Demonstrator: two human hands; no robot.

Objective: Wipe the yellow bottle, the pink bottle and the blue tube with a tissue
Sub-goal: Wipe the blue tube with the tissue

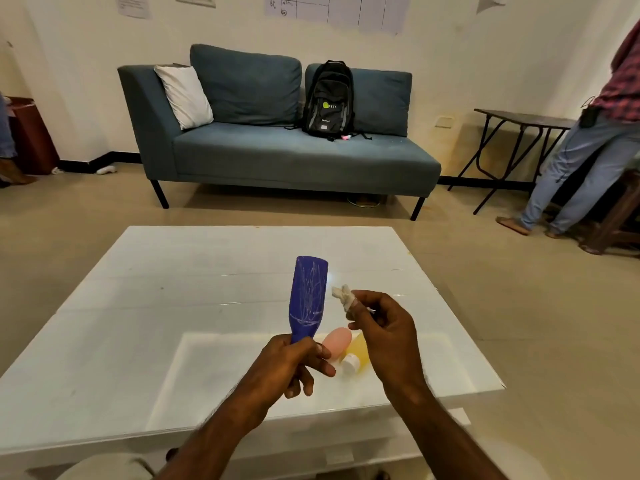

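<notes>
My left hand (pixel 294 365) grips the blue tube (pixel 308 299) by its lower end and holds it upright above the white table (pixel 138 306); pale scratch marks streak its side. My right hand (pixel 381 334) pinches a crumpled white tissue (pixel 343 296) just right of the tube, a small gap between them. The pink bottle (pixel 336 342) and the yellow bottle (pixel 358 349) with a white cap lie side by side on the table under my hands, partly hidden by them.
A blue sofa (pixel 277 157) with a black backpack (pixel 329 98) and a white pillow stands beyond the table. At the right a person (pixel 588 150) stands by a dark folding table (pixel 519 119). Tiled floor surrounds the table.
</notes>
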